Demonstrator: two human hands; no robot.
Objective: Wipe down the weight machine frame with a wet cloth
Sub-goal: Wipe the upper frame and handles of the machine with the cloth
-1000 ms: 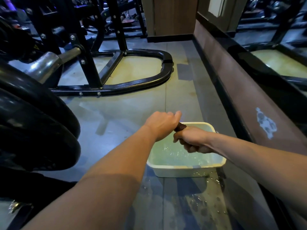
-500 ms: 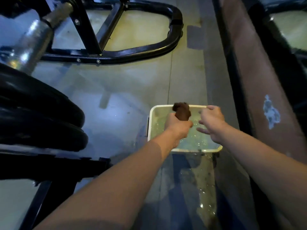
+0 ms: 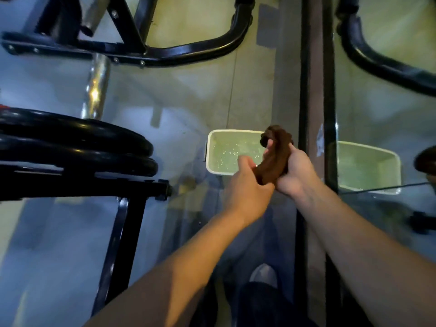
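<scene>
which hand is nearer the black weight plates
Left. The left hand is just right of the weight plates; the right hand, gripping the brown cloth, is farther right.

Both hands [image 3: 292, 171] grip brown cloth [image 3: 273, 159] over basin [image 3: 212, 147].

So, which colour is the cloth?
Dark brown; the head view shows the cloth best.

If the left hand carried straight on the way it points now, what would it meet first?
The left hand points up and right at the brown cloth, which it already grips along with the right hand. Beyond that, likely the basin, though depth is unclear.
</scene>
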